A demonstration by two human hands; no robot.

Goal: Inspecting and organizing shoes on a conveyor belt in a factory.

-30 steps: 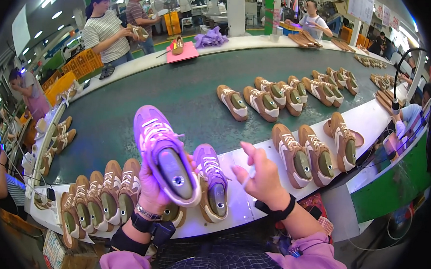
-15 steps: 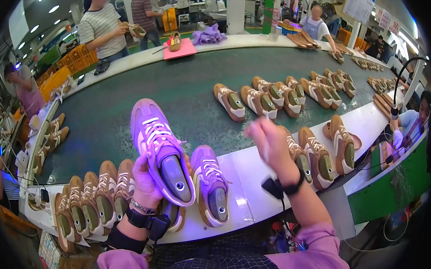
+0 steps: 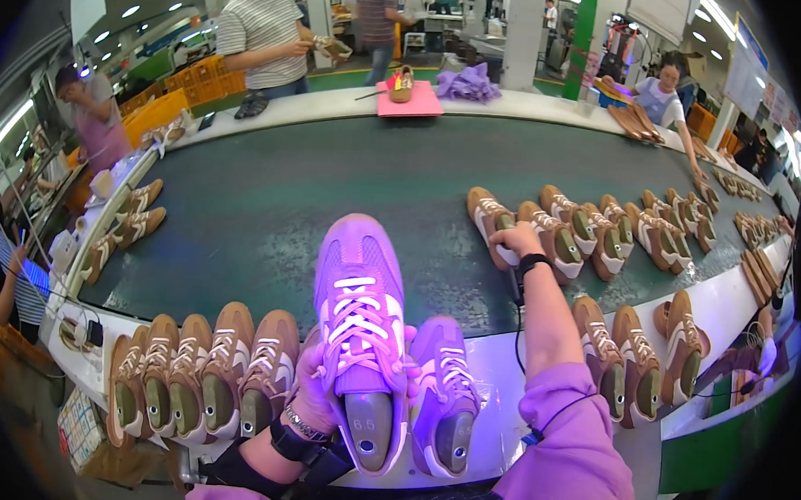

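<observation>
My left hand [image 3: 314, 392] is closed around a brown and white lace-up sneaker [image 3: 361, 257], toe pointing away from me, under purple light. A grey-green insert fills its opening. Just right of it, a second purple-lit sneaker [image 3: 447, 370] rests on the white ledge. My right arm stretches forward over the green conveyor belt [image 3: 267, 198]. There my right hand [image 3: 519, 243] grips the heel end of the leftmost sneaker [image 3: 486, 207] in a group; its fingers partly hide the opening.
Several sneakers [image 3: 227, 368] line the ledge on my left, and more [image 3: 632, 353] stand on my right. Other pairs [image 3: 664, 237] sit on the belt. Across it lie a pink board [image 3: 411, 107] with a shoe and a purple cloth [image 3: 468, 83]. Co-workers [image 3: 265, 35] stand around.
My right hand has gone from above the ledge out to the leftmost sneaker on the belt and taken hold of it. My left hand still holds its sneaker, now turned straighter ahead. The view has shifted.
</observation>
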